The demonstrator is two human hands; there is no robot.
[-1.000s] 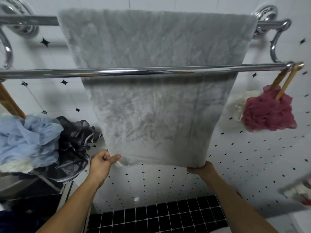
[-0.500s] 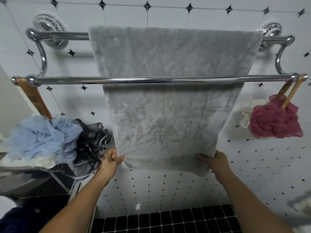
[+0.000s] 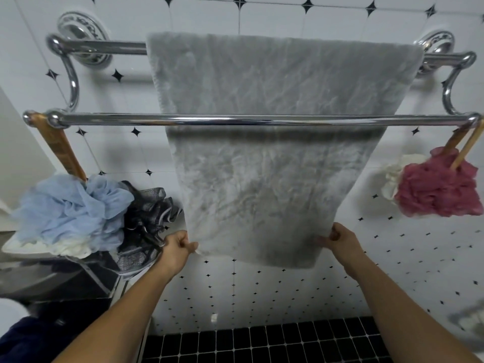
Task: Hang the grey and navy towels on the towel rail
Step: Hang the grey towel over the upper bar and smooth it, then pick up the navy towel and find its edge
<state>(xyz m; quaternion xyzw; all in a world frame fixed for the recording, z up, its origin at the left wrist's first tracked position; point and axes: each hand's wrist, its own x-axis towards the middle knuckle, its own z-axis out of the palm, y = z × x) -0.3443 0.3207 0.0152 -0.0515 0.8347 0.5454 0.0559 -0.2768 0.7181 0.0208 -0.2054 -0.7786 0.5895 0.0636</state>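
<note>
The grey towel (image 3: pixel 272 179) hangs over the back bar (image 3: pixel 117 47) of the towel rail (image 3: pixel 445 57), behind the front bar (image 3: pixel 104 119). My left hand (image 3: pixel 175 250) pinches its lower left corner, and my right hand (image 3: pixel 343 242) grips the lower right one, curled on the hem. I judge it soft, thick and light, not slippery, so the corners are good places to pull it flat. A dark blue cloth (image 3: pixel 28 341) at the bottom left is cut off; perhaps it is the navy towel, I cannot tell.
</note>
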